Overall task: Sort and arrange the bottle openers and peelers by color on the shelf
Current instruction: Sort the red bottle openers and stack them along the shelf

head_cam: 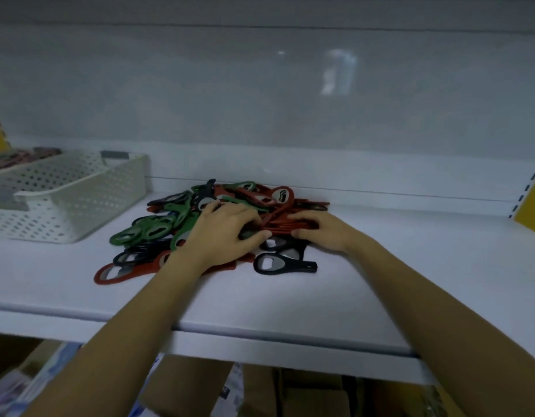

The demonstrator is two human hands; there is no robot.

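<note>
Head view, only one there is. Both forearms reach in from the near edge over the white shelf (290,299), bare, wrists low, palms down.

Left hand (222,234): fingers curled over the middle of the opener pile (182,218), thumb tucked in toward the right.

Right hand (323,233): fingers bent over the top of the red stack (279,227), thumb on its near side. The stack is pinched between the two hands, thumbs almost meeting.

Red stack: long axis left-right, roughly parallel to the shelf's front edge. Can't tell which end is the head; the hands cover both.

The pile sits mid-shelf toward the back wall, green openers (146,233) on its left. A lone black opener (286,263) lies flat just in front, ring end left, handle pointing right.

A white perforated basket (79,206) is left of the pile, not touching it.
</note>
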